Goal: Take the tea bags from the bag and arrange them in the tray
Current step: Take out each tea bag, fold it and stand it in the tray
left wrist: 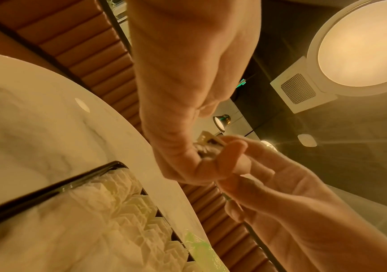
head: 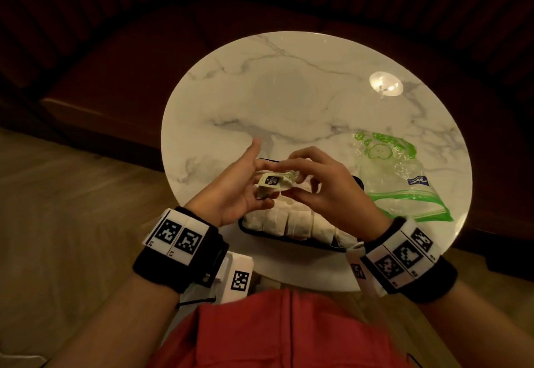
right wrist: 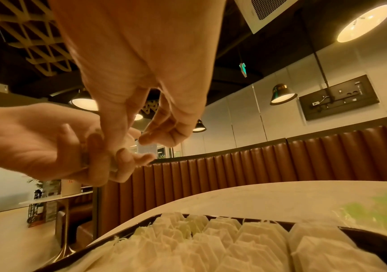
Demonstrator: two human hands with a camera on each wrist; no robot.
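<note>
Holding one tea bag (head: 273, 185) between them, both hands hover just above the black tray (head: 250, 228) at the near edge of the round marble table (head: 289, 93). The left hand (head: 239, 185) grips the tea bag with its lower fingers curled round it and its thumb pointing up and away. The right hand (head: 320, 182) pinches the same tea bag from the other side with thumb and fingertips, its remaining fingers curled above. A small paper tag with a dark print lies on top of the held tea bag, facing up. Below the hands, the tray holds rows of white tea bags (right wrist: 222, 244) packed side by side, standing on edge. To the right of the tray lies the clear plastic bag (head: 404, 177) with green print and a green zip strip, flat on the table, its near corner just beside the tray.
</note>
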